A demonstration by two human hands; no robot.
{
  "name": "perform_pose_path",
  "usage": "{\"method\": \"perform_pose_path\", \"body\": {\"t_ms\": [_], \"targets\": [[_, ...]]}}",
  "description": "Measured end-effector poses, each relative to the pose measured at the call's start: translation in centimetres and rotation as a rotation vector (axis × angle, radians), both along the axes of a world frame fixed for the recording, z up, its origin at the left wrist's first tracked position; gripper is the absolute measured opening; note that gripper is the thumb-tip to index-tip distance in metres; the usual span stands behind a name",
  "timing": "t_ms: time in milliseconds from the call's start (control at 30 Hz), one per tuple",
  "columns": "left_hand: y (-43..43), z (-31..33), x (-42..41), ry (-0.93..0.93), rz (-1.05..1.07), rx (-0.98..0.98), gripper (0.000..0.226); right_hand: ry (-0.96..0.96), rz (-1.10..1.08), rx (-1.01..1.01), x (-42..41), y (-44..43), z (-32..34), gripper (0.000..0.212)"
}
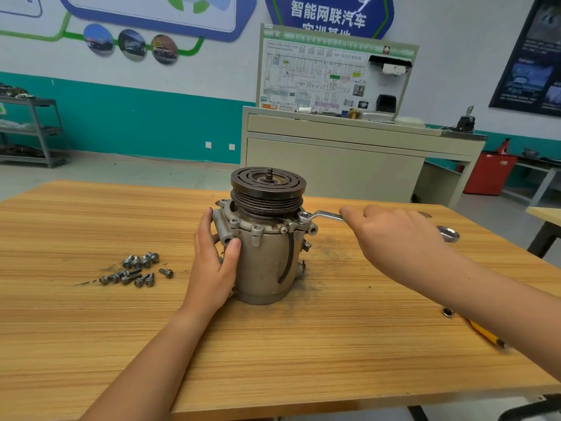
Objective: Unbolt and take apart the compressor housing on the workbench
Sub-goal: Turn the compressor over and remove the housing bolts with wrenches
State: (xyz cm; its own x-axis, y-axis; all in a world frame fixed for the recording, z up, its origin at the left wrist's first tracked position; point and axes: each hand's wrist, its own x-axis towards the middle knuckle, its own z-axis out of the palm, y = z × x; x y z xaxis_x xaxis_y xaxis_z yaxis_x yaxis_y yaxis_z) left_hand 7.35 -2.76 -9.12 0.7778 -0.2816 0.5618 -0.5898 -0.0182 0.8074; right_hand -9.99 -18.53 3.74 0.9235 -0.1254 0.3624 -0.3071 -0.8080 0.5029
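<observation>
On the wooden bench [334, 344], the compressor [267, 256] stands upright at centre. Your left hand [212, 262] grips its housing; your right hand [394, 238] grips the wrench [323, 214], ring over a flange bolt [304, 216]. A crooked ring may slip, rounding the head or tipping the compressor.

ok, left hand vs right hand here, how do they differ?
The left hand wraps the compressor body, thumb in front, steadying it. The right hand holds the wrench handle, ring end at the compressor's flange. Left stands upright; right reaches in sideways. Both bare.
</observation>
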Motion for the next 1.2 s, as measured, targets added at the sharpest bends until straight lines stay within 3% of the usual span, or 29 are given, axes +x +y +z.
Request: {"method": "perform_pose_path", "body": {"t_ms": [133, 267, 533, 600, 700, 800, 967, 1067, 1200], "targets": [[0.0, -0.1, 0.2, 0.021, -0.007, -0.010, 0.071, 0.095, -0.032, -0.030, 0.3, 0.5, 0.3, 0.043], [-0.1, -0.2, 0.3, 0.017, -0.003, -0.011, 0.074, 0.131, -0.035, -0.005, 0.2, 1.3, 0.3, 0.031], [-0.1, -0.2, 0.3, 0.022, -0.023, -0.028, 0.071, 0.275, -0.029, 0.165, 1.0, -0.6, 2.2, 0.050], [0.0, -0.3, 0.3, 0.046, -0.043, -0.037, 0.069, 0.304, -0.048, 0.103, 1.4, -1.2, 2.5, 0.058], [-0.1, -0.3, 0.3, 0.083, -0.064, -0.031, 0.065, 0.307, -0.006, -0.116, 2.4, -2.0, 2.7, 0.052], [-0.1, -0.4, 0.4, 0.090, -0.072, -0.017, 0.061, 0.259, 0.037, -0.233, 3.9, -3.1, 2.3, 0.041], [-0.3, -0.9, 0.9, 0.066, -0.075, -0.017, 0.072, 0.066, 0.155, -0.133, 6.5, -5.0, -0.3, 0.034], [-0.3, -0.9, 1.0, 0.081, -0.077, -0.018, 0.073, -0.169, 0.323, -0.103, 8.3, -5.6, -1.2, 0.029], [-0.3, -0.9, 0.9, 0.082, -0.081, -0.042, 0.072, -0.183, 0.416, -0.058, 9.5, -4.9, -1.6, 0.024]]}}
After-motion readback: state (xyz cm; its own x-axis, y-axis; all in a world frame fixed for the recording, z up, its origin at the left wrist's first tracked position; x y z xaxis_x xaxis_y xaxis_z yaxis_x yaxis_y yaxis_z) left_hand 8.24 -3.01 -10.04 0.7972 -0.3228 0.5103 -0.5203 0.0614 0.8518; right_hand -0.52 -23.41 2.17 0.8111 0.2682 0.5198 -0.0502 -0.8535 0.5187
